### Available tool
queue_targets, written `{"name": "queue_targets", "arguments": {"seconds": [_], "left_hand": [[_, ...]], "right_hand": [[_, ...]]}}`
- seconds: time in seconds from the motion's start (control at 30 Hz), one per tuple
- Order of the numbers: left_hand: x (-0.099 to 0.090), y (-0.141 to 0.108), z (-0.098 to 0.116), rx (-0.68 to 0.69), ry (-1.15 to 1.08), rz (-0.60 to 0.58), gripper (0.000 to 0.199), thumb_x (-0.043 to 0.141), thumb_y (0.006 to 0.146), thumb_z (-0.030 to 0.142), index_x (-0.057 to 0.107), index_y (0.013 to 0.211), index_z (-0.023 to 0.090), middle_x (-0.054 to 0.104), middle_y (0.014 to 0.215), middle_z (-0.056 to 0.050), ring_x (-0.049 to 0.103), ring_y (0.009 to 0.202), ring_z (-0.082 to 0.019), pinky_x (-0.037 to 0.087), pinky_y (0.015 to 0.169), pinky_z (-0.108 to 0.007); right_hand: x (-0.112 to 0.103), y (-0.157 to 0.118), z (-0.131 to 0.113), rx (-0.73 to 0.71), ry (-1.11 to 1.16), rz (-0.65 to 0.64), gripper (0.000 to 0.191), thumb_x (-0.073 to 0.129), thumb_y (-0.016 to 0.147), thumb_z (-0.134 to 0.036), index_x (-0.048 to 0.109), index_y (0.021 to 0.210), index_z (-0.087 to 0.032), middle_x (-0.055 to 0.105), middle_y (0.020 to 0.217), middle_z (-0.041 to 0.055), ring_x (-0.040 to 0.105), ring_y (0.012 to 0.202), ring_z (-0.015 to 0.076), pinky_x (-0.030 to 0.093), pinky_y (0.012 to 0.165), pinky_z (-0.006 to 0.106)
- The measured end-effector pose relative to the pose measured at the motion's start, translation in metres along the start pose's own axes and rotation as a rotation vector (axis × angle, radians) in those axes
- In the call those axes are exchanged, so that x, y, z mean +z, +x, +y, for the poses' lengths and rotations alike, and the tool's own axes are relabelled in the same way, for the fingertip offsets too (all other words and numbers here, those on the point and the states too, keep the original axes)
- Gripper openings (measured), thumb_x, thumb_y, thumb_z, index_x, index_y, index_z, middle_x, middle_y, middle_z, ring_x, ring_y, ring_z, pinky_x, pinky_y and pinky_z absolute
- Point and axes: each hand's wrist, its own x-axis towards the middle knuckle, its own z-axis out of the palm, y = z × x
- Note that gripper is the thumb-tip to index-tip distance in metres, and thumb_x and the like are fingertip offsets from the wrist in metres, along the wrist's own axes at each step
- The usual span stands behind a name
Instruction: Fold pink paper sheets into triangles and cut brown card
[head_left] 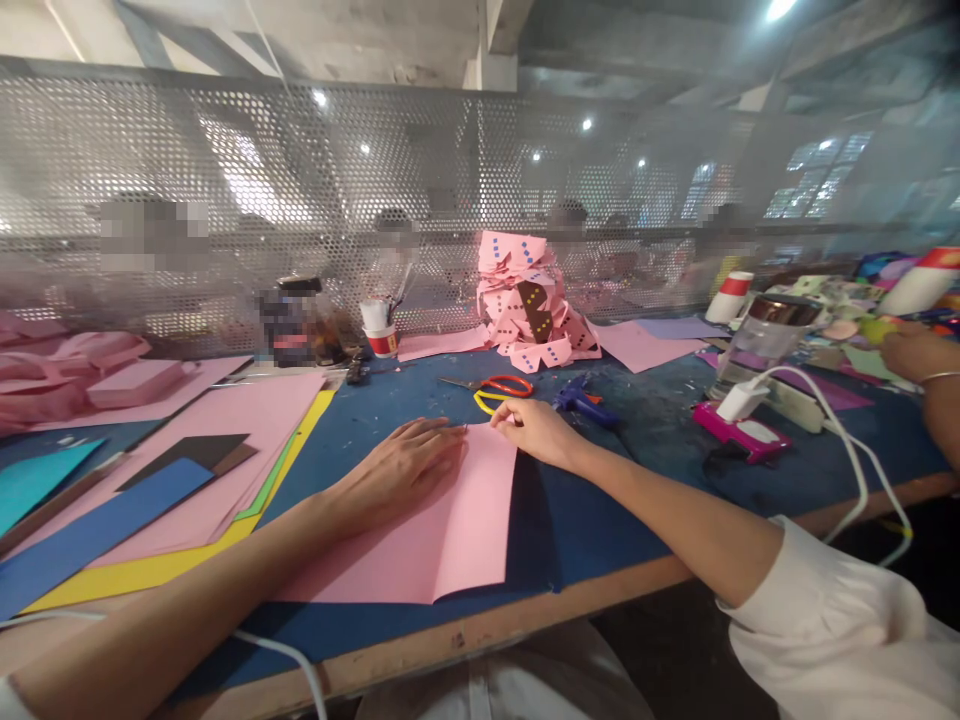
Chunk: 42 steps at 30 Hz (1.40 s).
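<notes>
A pink sheet of paper lies before me with a crease running lengthwise and its right part raised. My left hand rests flat on it, fingers stretched out, near the far edge. At the far right corner, my right hand pinches the sheet between thumb and fingers. Just beyond my hands lie scissors with red and yellow handles, blades pointing left. A blue glue gun is to their right. Farther back rises a pile of folded pink paper pieces with blue, dark and yellow dots.
Pink sheets and coloured strips cover the table's left side. A paper cup with tools stands behind. On the right are a magenta power strip with a white cable, a clear jar and another person's hand. Perforated metal panels line the back.
</notes>
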Motion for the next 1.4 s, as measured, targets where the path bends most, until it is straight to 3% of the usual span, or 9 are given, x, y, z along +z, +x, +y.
{"name": "queue_targets", "arguments": {"seconds": [0.1,0.27,0.4,0.47,0.6,0.77,1.2,1.4], "left_hand": [[-0.004,-0.001,0.001,0.036,0.010,0.023,0.038,0.045,0.099,0.022,0.055,0.136,0.024,0.062,0.137,-0.006,0.050,0.134,-0.022,0.040,0.114,-0.042],[-0.002,-0.007,-0.004,0.021,0.037,-0.050,0.039,0.045,0.100,0.025,0.053,0.138,0.028,0.060,0.141,-0.004,0.049,0.135,-0.022,0.037,0.115,-0.043],[0.000,-0.009,-0.007,0.019,0.059,-0.059,0.040,0.045,0.099,0.025,0.053,0.138,0.027,0.059,0.142,-0.004,0.048,0.136,-0.022,0.035,0.117,-0.044],[0.000,-0.008,-0.006,0.005,0.047,-0.061,0.040,0.044,0.100,0.026,0.052,0.139,0.026,0.058,0.143,-0.005,0.048,0.136,-0.022,0.035,0.116,-0.043],[-0.002,-0.006,-0.004,-0.030,0.025,-0.080,0.039,0.043,0.101,0.029,0.051,0.139,0.026,0.058,0.143,-0.005,0.050,0.135,-0.022,0.037,0.116,-0.043],[0.000,-0.004,-0.002,-0.010,0.033,-0.045,0.036,0.043,0.101,0.027,0.056,0.134,0.025,0.060,0.141,-0.005,0.051,0.133,-0.021,0.037,0.115,-0.042],[-0.005,-0.005,0.001,-0.029,0.011,-0.026,0.037,0.046,0.100,0.027,0.056,0.136,0.027,0.061,0.140,-0.006,0.051,0.133,-0.024,0.037,0.116,-0.045],[0.001,-0.008,-0.003,-0.059,0.049,-0.046,0.038,0.044,0.100,0.029,0.054,0.137,0.027,0.059,0.142,-0.005,0.049,0.135,-0.024,0.034,0.117,-0.047]], "right_hand": [[0.002,0.003,0.004,0.019,0.010,0.047,0.013,0.059,0.087,-0.021,0.071,0.092,-0.021,0.073,0.083,0.0017,0.065,0.072,0.0162,0.039,0.061,0.024],[0.005,0.006,0.011,-0.003,0.043,0.086,0.011,0.060,0.088,-0.027,0.069,0.091,-0.021,0.074,0.090,0.0033,0.068,0.081,0.0182,0.043,0.067,0.025],[0.004,0.003,0.009,-0.005,0.146,-0.030,0.019,0.059,0.089,-0.035,0.067,0.100,-0.021,0.072,0.079,0.0014,0.062,0.058,0.0141,0.042,0.056,0.024],[0.003,0.001,0.007,-0.017,0.169,-0.068,0.019,0.058,0.089,-0.031,0.067,0.102,-0.021,0.069,0.072,-0.0007,0.057,0.051,0.0119,0.040,0.053,0.023],[0.004,0.001,0.007,-0.058,0.091,-0.036,0.017,0.059,0.086,-0.021,0.072,0.096,-0.020,0.070,0.075,0.0004,0.059,0.061,0.0125,0.038,0.057,0.022],[0.005,0.003,0.009,-0.103,0.034,-0.044,0.017,0.058,0.085,-0.020,0.074,0.091,-0.021,0.072,0.081,0.0010,0.060,0.067,0.0128,0.036,0.059,0.022],[0.001,0.000,0.004,-0.102,-0.023,-0.079,0.021,0.055,0.083,-0.015,0.075,0.087,-0.020,0.065,0.066,-0.0020,0.052,0.056,0.0109,0.030,0.055,0.023],[0.002,0.001,0.006,-0.077,0.085,-0.051,0.016,0.059,0.086,-0.024,0.073,0.093,-0.019,0.073,0.088,0.0029,0.064,0.072,0.0143,0.041,0.062,0.022]]}}
